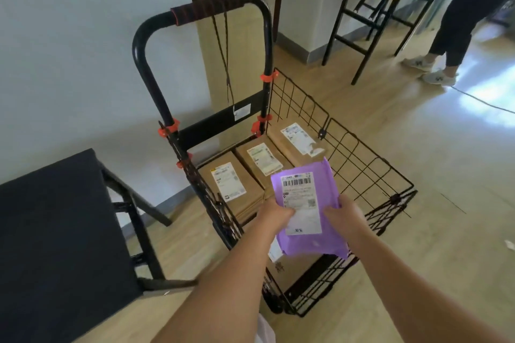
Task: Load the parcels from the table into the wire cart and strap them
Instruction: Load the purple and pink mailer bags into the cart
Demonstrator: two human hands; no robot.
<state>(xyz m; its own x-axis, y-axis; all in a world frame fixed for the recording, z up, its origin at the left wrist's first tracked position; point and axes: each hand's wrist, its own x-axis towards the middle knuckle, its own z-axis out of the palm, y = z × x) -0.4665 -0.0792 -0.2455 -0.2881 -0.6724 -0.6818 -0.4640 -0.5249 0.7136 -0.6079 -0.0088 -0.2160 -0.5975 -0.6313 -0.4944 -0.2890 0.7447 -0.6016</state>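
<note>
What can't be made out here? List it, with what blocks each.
Head view only.
- Floor of the wire cart nearest the camera: hidden by the purple mailer, left hand and right hand.
- Grip beneath the mailer: covered by it.
- Print on the labels of the brown boxes: too small, blurred.
- Most of the black table: past the left edge; parcels on it unknown.
- Upper body of the bystander: past the top edge.

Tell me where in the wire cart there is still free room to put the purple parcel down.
Free: the dark cart floor at the near right corner, between the half-hidden brown box under the purple parcel and the near wire wall. Crowded: the handle end, where three labelled boxes lie side by side; only their tops are bare.
</note>
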